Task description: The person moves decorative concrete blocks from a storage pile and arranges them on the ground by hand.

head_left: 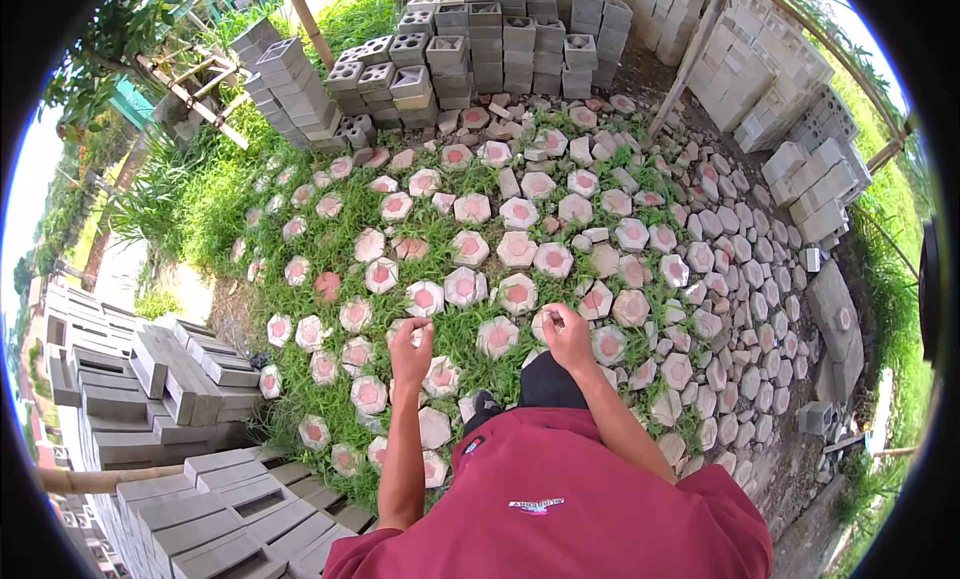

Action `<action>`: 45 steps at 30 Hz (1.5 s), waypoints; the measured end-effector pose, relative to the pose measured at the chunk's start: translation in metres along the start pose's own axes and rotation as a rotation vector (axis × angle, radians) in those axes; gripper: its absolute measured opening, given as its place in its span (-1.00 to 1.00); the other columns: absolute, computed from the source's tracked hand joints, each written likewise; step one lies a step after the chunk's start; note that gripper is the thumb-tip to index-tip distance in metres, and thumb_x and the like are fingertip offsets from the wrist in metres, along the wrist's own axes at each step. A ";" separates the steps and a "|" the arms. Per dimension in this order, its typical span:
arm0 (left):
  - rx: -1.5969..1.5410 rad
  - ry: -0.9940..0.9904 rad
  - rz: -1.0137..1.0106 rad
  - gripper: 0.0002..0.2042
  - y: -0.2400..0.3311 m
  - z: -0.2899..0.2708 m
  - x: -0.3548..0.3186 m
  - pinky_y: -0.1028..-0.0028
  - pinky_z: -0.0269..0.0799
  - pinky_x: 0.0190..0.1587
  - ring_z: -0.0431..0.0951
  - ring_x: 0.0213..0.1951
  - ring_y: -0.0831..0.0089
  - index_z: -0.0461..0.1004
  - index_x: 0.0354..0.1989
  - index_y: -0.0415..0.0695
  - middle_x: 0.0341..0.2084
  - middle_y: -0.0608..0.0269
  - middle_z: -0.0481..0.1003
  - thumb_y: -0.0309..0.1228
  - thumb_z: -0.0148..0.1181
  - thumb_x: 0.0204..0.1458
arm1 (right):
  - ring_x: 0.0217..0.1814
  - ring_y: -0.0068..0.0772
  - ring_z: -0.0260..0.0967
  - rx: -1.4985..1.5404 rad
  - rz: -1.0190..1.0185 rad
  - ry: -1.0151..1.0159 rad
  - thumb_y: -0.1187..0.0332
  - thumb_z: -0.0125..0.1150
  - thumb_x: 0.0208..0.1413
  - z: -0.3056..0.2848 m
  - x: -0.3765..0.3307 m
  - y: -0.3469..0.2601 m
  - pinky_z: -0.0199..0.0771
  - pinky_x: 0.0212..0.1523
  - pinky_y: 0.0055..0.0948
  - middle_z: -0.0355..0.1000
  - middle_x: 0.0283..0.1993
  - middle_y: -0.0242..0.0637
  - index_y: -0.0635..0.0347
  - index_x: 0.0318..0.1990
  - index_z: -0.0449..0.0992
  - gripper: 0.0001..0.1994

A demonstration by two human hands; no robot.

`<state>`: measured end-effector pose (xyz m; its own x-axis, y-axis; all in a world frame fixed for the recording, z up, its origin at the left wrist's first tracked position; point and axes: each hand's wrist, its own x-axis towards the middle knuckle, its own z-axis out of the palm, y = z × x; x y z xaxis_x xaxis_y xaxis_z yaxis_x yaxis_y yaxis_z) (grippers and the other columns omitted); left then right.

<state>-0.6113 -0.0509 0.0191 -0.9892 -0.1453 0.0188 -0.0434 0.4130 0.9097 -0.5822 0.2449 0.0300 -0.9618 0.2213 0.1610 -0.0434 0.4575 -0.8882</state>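
My left hand (409, 353) is raised in front of me with its fingers curled together, and I see nothing in it. To its right, my right hand (567, 337) is held up at about the same height, also closed, with no object showing between the fingers. The two hands are apart. Below them lie hexagonal paving stones (465, 287) with reddish centres, set in rows with grass (480, 364) between them. Neither hand touches a stone. My dark-clad leg and a shoe show just below the hands.
Hollow grey concrete blocks (448, 54) are stacked at the back. More concrete blocks (210, 514) stand in piles at the lower left, beside a bamboo pole (110, 477). Pale block stacks (750, 64) rise at the far right. Hexagonal stones (745, 319) lie packed closely on the right.
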 end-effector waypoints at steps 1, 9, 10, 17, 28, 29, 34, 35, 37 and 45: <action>0.006 -0.041 -0.021 -0.84 0.003 0.008 0.013 0.37 0.41 -0.15 0.56 -0.30 0.34 0.53 -0.23 -0.22 -0.37 0.13 0.58 -0.42 0.19 0.05 | -0.35 -0.26 0.53 -0.005 0.016 0.017 0.40 0.18 0.07 -0.001 0.009 0.002 0.48 -0.29 -0.38 0.53 -0.37 -0.11 0.31 -0.20 0.52 -0.81; -0.068 -0.144 0.010 -0.84 0.007 0.095 0.133 0.44 0.42 -0.09 0.47 -0.30 0.59 0.50 -0.20 -0.23 -0.37 0.30 0.53 -0.41 0.15 0.12 | -0.34 -0.32 0.52 0.022 0.092 0.102 0.39 0.19 0.08 -0.005 0.140 0.027 0.47 -0.28 -0.39 0.53 -0.37 -0.13 0.31 -0.19 0.52 -0.81; -0.065 -0.128 0.015 -0.84 -0.003 0.106 0.152 0.44 0.42 -0.09 0.47 -0.30 0.59 0.50 -0.20 -0.23 -0.37 0.30 0.53 -0.41 0.15 0.12 | -0.33 -0.34 0.52 0.001 0.077 0.104 0.40 0.20 0.07 -0.005 0.165 0.039 0.47 -0.28 -0.39 0.53 -0.38 -0.13 0.31 -0.18 0.51 -0.80; 0.019 -0.137 -0.010 -0.84 0.046 0.181 0.293 0.30 0.42 -0.12 0.58 -0.27 0.34 0.52 -0.26 -0.21 -0.35 0.13 0.59 -0.38 0.17 0.08 | -0.32 -0.31 0.51 0.049 0.004 0.006 0.41 0.20 0.03 -0.018 0.351 0.067 0.48 -0.26 -0.39 0.53 -0.37 -0.13 0.32 -0.15 0.49 -0.76; -0.100 -0.206 0.031 -0.85 0.117 0.297 0.474 0.44 0.45 -0.10 0.50 -0.25 0.54 0.50 -0.20 -0.26 -0.32 0.26 0.55 -0.45 0.09 0.15 | -0.31 -0.24 0.52 -0.024 0.049 -0.041 0.38 0.20 0.05 -0.047 0.536 0.117 0.49 -0.27 -0.34 0.53 -0.35 -0.10 0.33 -0.15 0.49 -0.75; -0.103 -0.219 0.015 -0.85 0.118 0.310 0.489 0.36 0.43 -0.07 0.53 -0.24 0.47 0.51 -0.21 -0.22 -0.32 0.23 0.56 -0.42 0.11 0.13 | -0.32 -0.24 0.52 -0.041 0.067 -0.019 0.37 0.21 0.06 -0.052 0.550 0.123 0.49 -0.29 -0.34 0.53 -0.36 -0.12 0.34 -0.15 0.49 -0.75; -0.094 -0.275 0.007 -0.83 0.115 0.365 0.572 0.27 0.41 -0.03 0.56 -0.23 0.37 0.52 -0.22 -0.18 -0.34 0.17 0.58 -0.38 0.13 0.10 | -0.28 -0.24 0.52 -0.072 0.129 0.043 0.35 0.21 0.07 -0.053 0.634 0.152 0.48 -0.27 -0.34 0.53 -0.35 -0.12 0.34 -0.15 0.49 -0.74; -0.082 -0.279 0.011 -0.84 0.117 0.373 0.590 0.28 0.41 -0.05 0.56 -0.25 0.35 0.52 -0.23 -0.19 -0.35 0.18 0.58 -0.38 0.14 0.10 | -0.27 -0.25 0.52 -0.062 0.117 0.043 0.34 0.21 0.06 -0.046 0.653 0.157 0.47 -0.25 -0.34 0.53 -0.34 -0.12 0.33 -0.15 0.49 -0.74; -0.067 -0.308 0.050 -0.83 0.123 0.399 0.638 0.34 0.43 -0.05 0.54 -0.24 0.43 0.51 -0.21 -0.22 -0.33 0.21 0.56 -0.40 0.12 0.13 | -0.24 -0.25 0.52 -0.015 0.117 0.042 0.33 0.21 0.06 -0.039 0.701 0.170 0.47 -0.19 -0.34 0.53 -0.32 -0.12 0.30 -0.15 0.49 -0.74; -0.103 -0.321 0.046 -0.82 0.190 0.455 0.811 0.36 0.43 -0.09 0.56 -0.27 0.42 0.50 -0.21 -0.24 -0.36 0.17 0.59 -0.39 0.12 0.13 | -0.25 -0.39 0.49 0.065 0.166 -0.155 0.34 0.20 0.09 -0.055 0.856 0.176 0.47 -0.19 -0.41 0.51 -0.28 -0.17 0.30 -0.02 0.42 -0.67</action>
<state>-1.4855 0.3192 0.0180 -0.9840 0.1691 -0.0556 0.0009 0.3170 0.9484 -1.3986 0.5621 0.0348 -0.9871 0.1513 -0.0530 0.1061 0.3688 -0.9234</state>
